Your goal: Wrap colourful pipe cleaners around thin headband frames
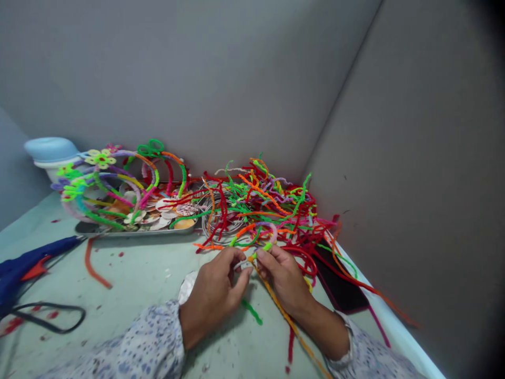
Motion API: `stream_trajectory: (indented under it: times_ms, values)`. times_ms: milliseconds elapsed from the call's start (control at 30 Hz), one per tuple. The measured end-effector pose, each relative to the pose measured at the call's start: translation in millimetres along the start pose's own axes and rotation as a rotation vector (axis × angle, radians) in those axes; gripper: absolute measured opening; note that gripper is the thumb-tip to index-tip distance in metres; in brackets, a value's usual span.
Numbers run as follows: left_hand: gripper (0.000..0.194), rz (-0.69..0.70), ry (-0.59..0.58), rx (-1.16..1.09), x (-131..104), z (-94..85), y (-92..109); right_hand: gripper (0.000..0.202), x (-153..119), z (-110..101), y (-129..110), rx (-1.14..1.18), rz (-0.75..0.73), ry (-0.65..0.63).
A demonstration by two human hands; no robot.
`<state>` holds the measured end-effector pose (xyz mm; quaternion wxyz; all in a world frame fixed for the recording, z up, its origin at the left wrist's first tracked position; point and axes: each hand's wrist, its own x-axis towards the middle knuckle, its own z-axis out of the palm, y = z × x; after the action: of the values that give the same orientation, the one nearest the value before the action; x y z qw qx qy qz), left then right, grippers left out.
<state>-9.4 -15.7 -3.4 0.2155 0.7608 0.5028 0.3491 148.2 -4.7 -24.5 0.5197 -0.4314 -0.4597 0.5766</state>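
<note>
In front of me is a small headband-like hoop (272, 230) wrapped in orange, green and lavender pipe cleaner. My left hand (215, 289) is closed, with thumb and fingers around the hoop's pale, unwrapped end. Close beside it, my right hand (286, 281) pinches the wrapped part near a bright green stretch. A long yellow-orange pipe cleaner (276, 301) runs from between the fingertips down under my right wrist. Just below the hands lies a short green pipe cleaner piece (251, 311). The exact fingertip contact is partly hidden.
A tangled pile of colourful pipe cleaners (272, 195) lies behind the hands. To its left, finished headbands with flowers (100, 158) rest on a metal tray (138, 232) of round discs. A blue glue gun (39, 258), a blue-lidded container (51, 150) and a dark flat object (343, 289) are also around.
</note>
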Motion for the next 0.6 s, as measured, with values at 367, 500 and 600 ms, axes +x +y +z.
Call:
stream_trajectory:
  times_ms: [367,500,600]
  values:
    - [0.009,0.05,0.074,-0.019,-1.9,-1.9,0.5,0.03,-3.0,5.6,-1.8,0.028,0.036,-0.018]
    - [0.01,0.071,0.075,0.046,-3.7,-3.0,-1.9,0.028,-4.8,6.3,-1.2,0.053,0.057,-0.022]
    - [0.008,0.116,0.085,0.112,-5.0,-2.9,-4.8,0.028,-5.6,6.7,-0.9,0.033,0.056,-0.014]
